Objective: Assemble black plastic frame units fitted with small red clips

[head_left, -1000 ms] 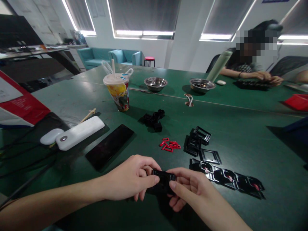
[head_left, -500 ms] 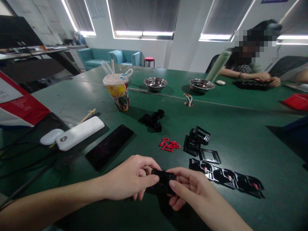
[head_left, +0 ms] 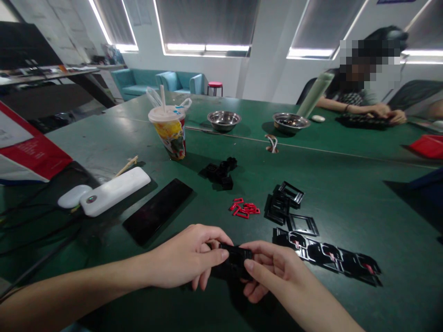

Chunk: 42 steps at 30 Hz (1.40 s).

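Observation:
Between my two hands is a small black plastic part [head_left: 238,256], its lower side in dark shadow. My left hand [head_left: 195,256] pinches its left end between thumb and fingers. My right hand [head_left: 272,269] grips the right end, thumb on the near face. Just beyond lie several small red plastic rings [head_left: 245,208], loosely heaped. Black plastic frames [head_left: 302,224] rest to their right, some overlapping. A row of black pieces with red bits inside [head_left: 328,256] lies beside my right hand. Farther off is a pile of small black blocks [head_left: 221,172].
A black phone [head_left: 157,211], a white power bank [head_left: 116,191] and cables lie at left. A drink cup [head_left: 169,131] stands behind them. Two metal bowls [head_left: 224,121] sit farther back. Across the green table [head_left: 360,193], a person handles dark items at right.
Both my hands keep their hold on the black plastic part, almost still. The view shifts very slightly. The other person's hands move a little.

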Motion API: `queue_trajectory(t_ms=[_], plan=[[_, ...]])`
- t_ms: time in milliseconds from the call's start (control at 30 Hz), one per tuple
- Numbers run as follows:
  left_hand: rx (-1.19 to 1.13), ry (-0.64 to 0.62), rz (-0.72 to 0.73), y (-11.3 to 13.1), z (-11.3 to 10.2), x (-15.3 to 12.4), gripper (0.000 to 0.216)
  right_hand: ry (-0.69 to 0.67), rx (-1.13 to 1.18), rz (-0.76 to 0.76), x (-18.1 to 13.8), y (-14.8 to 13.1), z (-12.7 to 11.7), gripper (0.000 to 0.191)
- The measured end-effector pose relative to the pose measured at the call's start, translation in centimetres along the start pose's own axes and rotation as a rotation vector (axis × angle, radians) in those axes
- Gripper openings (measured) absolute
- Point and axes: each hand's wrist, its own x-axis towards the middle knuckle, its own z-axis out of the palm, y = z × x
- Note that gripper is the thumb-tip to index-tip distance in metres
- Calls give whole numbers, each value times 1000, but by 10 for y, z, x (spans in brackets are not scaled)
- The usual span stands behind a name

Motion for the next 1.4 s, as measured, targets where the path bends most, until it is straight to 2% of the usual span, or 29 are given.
queue_trajectory(t_ms=[333, 767, 1000, 1400], plan=[[31, -11, -12, -1, 0, -1, 36, 11, -3, 8, -2, -2, 0, 67], [30, -5, -10, -3, -1, 0, 36, -15, -4, -6, -1, 2, -1, 61], [34, -2, -4, -2, 1, -1, 33, -11, 42, 3, 0, 0, -1, 65], [37, 8, 14, -1, 4, -2, 34, -16, 3, -10, -1, 1, -2, 56]])
